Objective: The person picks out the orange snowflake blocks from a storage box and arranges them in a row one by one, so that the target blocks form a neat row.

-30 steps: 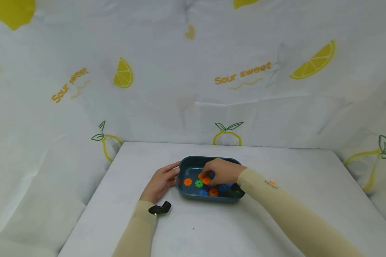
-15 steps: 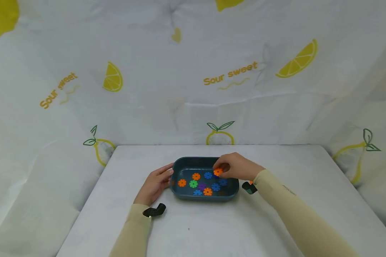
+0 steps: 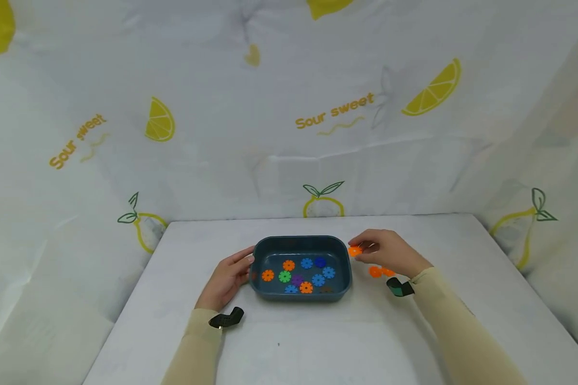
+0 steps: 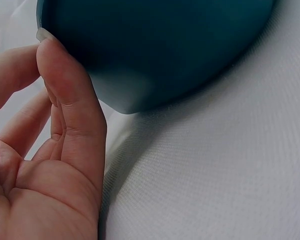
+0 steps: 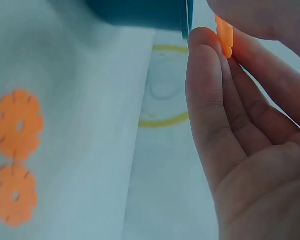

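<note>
Two orange gears (image 3: 381, 271) lie on the table (image 3: 318, 342) right of the tray (image 3: 265, 289); a third (image 3: 354, 251) is pinched in the right hand (image 3: 390, 251). Three more orange, four blue, one green and one purple remain inside. The left hand (image 3: 228, 278) rests straight-fingered against the tray's left wall.

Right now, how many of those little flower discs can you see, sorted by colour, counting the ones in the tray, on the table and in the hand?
Orange: 6, with 3 in the tray, 2 on the table, 1 pinched by the right hand at
Blue: 5
Green: 1
Purple: 1
Total: 13, as far as the head view shows; one dark piece near the tray's front edge is too dim to count.
</note>
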The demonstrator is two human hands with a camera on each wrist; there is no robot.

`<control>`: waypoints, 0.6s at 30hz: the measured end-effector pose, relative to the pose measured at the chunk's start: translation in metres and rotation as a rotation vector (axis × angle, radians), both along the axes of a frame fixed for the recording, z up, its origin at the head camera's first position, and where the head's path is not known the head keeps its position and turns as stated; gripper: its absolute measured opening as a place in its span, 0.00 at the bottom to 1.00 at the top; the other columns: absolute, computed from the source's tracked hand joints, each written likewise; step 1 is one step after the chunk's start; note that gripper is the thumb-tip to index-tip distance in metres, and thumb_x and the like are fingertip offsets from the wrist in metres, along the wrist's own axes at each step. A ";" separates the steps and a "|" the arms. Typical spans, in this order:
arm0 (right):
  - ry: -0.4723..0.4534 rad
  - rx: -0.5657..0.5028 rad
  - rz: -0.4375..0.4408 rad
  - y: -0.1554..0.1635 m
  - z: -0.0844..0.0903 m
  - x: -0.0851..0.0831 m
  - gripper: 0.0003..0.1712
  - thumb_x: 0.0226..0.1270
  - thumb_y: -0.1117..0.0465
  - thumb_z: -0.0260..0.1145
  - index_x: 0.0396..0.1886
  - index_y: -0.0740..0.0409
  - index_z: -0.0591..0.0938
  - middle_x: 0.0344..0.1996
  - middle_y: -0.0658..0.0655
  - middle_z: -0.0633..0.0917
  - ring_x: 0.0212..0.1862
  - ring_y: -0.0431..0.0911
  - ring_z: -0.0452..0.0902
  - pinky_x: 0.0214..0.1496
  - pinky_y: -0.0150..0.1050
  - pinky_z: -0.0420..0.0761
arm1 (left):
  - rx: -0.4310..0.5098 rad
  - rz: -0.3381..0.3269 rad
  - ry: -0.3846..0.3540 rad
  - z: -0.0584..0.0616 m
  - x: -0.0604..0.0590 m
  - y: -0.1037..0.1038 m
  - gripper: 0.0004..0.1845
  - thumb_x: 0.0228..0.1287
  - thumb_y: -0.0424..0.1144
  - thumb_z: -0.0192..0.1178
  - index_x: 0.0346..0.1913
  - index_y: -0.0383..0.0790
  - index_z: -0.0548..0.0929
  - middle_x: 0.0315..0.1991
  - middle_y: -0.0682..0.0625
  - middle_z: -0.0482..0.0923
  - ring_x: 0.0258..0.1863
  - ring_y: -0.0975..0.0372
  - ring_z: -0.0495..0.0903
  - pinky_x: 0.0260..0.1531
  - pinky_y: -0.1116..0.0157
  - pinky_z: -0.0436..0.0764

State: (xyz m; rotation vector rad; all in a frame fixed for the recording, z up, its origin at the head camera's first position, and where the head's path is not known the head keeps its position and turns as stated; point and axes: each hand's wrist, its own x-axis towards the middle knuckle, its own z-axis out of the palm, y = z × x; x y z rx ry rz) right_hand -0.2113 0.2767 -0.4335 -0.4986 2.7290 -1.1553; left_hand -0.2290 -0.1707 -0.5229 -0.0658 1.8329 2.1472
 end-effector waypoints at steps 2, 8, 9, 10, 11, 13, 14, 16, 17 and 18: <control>0.003 -0.017 -0.038 0.011 -0.003 0.006 0.17 0.70 0.57 0.77 0.58 0.46 0.90 0.53 0.49 0.90 0.53 0.45 0.85 0.57 0.30 0.84 | 0.002 0.002 -0.007 -0.001 0.000 0.000 0.31 0.72 0.50 0.73 0.75 0.49 0.80 0.61 0.48 0.86 0.45 0.61 0.84 0.46 0.68 0.87; 0.016 -0.007 -0.136 0.044 -0.015 0.021 0.18 0.72 0.53 0.77 0.59 0.46 0.89 0.54 0.51 0.90 0.53 0.47 0.86 0.54 0.31 0.85 | -0.002 -0.002 -0.007 -0.001 -0.001 -0.002 0.32 0.71 0.51 0.73 0.75 0.50 0.80 0.60 0.49 0.85 0.45 0.62 0.83 0.46 0.69 0.87; 0.009 -0.004 -0.148 0.049 -0.018 0.024 0.18 0.72 0.53 0.76 0.59 0.46 0.89 0.55 0.51 0.90 0.53 0.47 0.86 0.54 0.32 0.85 | 0.000 -0.002 -0.007 -0.001 -0.001 -0.002 0.32 0.71 0.50 0.73 0.75 0.49 0.80 0.60 0.49 0.85 0.45 0.62 0.83 0.46 0.69 0.87; 0.002 -0.002 -0.161 0.053 -0.020 0.026 0.18 0.72 0.54 0.76 0.59 0.46 0.89 0.55 0.51 0.90 0.54 0.48 0.86 0.53 0.32 0.85 | 0.002 -0.002 -0.006 -0.001 -0.001 -0.002 0.32 0.72 0.50 0.73 0.75 0.49 0.80 0.60 0.49 0.85 0.45 0.62 0.83 0.46 0.69 0.87; 0.000 0.005 -0.169 0.057 -0.022 0.028 0.18 0.72 0.54 0.76 0.59 0.46 0.89 0.55 0.52 0.90 0.54 0.48 0.85 0.53 0.33 0.85 | 0.003 -0.001 -0.008 0.000 0.000 -0.002 0.32 0.72 0.49 0.73 0.75 0.49 0.80 0.60 0.48 0.85 0.45 0.62 0.83 0.46 0.69 0.87; -0.011 0.015 -0.190 0.064 -0.027 0.032 0.18 0.72 0.55 0.76 0.59 0.47 0.89 0.55 0.52 0.90 0.54 0.48 0.86 0.53 0.33 0.85 | 0.003 0.002 -0.014 0.001 0.000 -0.002 0.32 0.72 0.49 0.73 0.75 0.49 0.79 0.61 0.48 0.86 0.45 0.62 0.84 0.46 0.68 0.87; -0.012 0.020 -0.199 0.067 -0.030 0.034 0.18 0.72 0.55 0.76 0.59 0.47 0.89 0.55 0.52 0.90 0.54 0.48 0.86 0.53 0.33 0.85 | 0.000 0.003 -0.019 0.001 0.000 -0.002 0.32 0.72 0.50 0.73 0.75 0.49 0.79 0.62 0.48 0.86 0.45 0.62 0.83 0.46 0.69 0.87; -0.013 0.030 -0.215 0.072 -0.033 0.037 0.18 0.71 0.54 0.77 0.59 0.47 0.89 0.56 0.53 0.90 0.54 0.49 0.86 0.53 0.33 0.85 | 0.000 0.005 -0.027 0.000 -0.001 -0.002 0.32 0.71 0.50 0.73 0.75 0.50 0.79 0.62 0.48 0.85 0.45 0.62 0.83 0.46 0.69 0.87; -0.013 0.034 -0.223 0.074 -0.035 0.039 0.19 0.71 0.54 0.77 0.59 0.47 0.89 0.56 0.53 0.90 0.55 0.49 0.86 0.52 0.33 0.85 | 0.000 0.006 -0.029 0.000 -0.001 -0.002 0.32 0.71 0.50 0.73 0.76 0.50 0.79 0.62 0.48 0.85 0.45 0.62 0.83 0.46 0.69 0.87; -0.016 0.036 -0.230 0.077 -0.036 0.040 0.19 0.71 0.53 0.77 0.59 0.47 0.89 0.56 0.53 0.90 0.55 0.49 0.86 0.52 0.33 0.85 | 0.001 0.006 -0.031 0.000 -0.001 -0.001 0.33 0.71 0.50 0.74 0.76 0.50 0.79 0.62 0.48 0.86 0.44 0.62 0.83 0.45 0.69 0.87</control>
